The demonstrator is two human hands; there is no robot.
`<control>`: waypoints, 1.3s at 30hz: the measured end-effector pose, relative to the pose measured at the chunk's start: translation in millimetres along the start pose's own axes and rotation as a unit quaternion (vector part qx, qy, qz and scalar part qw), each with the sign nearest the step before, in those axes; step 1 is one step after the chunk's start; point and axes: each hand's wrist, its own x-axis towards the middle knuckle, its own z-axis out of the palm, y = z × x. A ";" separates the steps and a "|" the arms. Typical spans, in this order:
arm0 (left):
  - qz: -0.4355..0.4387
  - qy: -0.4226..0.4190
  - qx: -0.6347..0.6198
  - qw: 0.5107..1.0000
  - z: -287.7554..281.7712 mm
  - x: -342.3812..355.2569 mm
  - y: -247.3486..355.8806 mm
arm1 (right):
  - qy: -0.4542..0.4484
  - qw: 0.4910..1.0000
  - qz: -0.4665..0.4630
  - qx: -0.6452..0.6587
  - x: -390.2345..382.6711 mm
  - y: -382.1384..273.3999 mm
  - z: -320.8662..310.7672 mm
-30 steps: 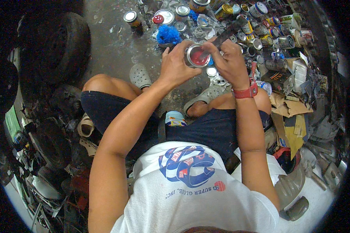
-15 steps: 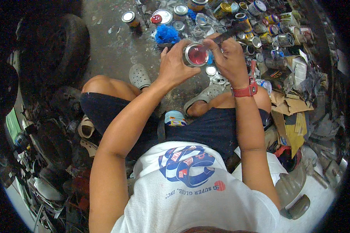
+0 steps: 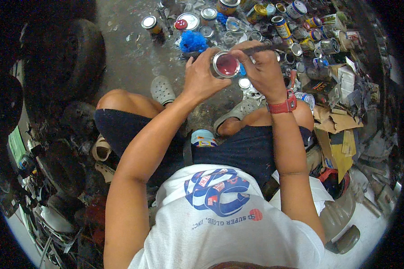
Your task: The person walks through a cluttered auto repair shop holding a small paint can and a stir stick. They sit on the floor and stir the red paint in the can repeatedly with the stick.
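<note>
My left hand (image 3: pixel 201 77) is wrapped round a small round metal can (image 3: pixel 214 63), whose open mouth faces up. Red paint (image 3: pixel 227 66) shows inside it. On the can's right, my right hand (image 3: pixel 264 71) pinches a dark, flat stick (image 3: pixel 270 47) that slants away to the upper right. The stick's inner end is at the can's mouth, partly hidden by my fingers. A crumpled bright blue bundle (image 3: pixel 194 42) lies on the floor just beyond my left hand.
Several paint cans (image 3: pixel 281 28) crowd the floor at the far right. A lidded can (image 3: pixel 151 24) stands apart, farther left. Torn cardboard (image 3: pixel 332 120) lies right of my knee. A dark tyre (image 3: pixel 72 60) stands at the left, and grey clogs (image 3: pixel 162 90) are below my hands.
The stick has swung to a flatter angle, and my right hand has turned slightly with it. The can has stayed nearly in place in my left hand.
</note>
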 end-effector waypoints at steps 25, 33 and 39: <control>-0.003 0.000 -0.008 1.000 -2.6 2.4 3.7 | -0.066 0.988 0.021 -0.137 -1.3 -6.1 -13.2; -0.004 0.002 -0.014 1.000 -4.7 2.7 4.1 | -0.035 0.990 0.016 -0.133 2.4 -12.0 -11.8; -0.002 0.003 -0.011 1.000 -3.7 3.0 4.1 | -0.058 0.991 0.038 -0.112 0.9 -11.6 -12.7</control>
